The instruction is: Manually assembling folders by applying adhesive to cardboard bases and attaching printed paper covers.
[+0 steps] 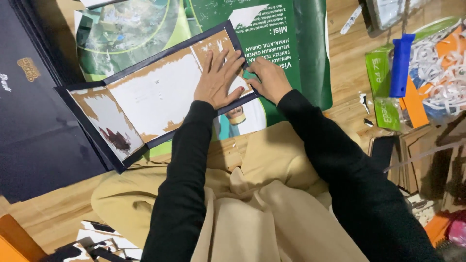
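Beige cloth (272, 213) covers the lap nearest the lens, black sleeves (179, 194) crossing it. Left hand (219, 80) lies flat, fingers (228, 58) spread and gripping nothing, pressed onto the right panel of an opened dark-edged folder cover (145, 97). Right hand (269, 80) is curled, fingertips pinching a small green scraper (249, 74) against that panel's right edge. Cover rests on a green poster (286, 43), on wooden floor (347, 53). Blue-handled tool (401, 65) lies well apart to the right, among paper shreds (444, 77).

Navy-edged folder (160, 92), white-brown torn lining; green poster (286, 43); blue scraper (401, 65); black sleeves (187, 160).
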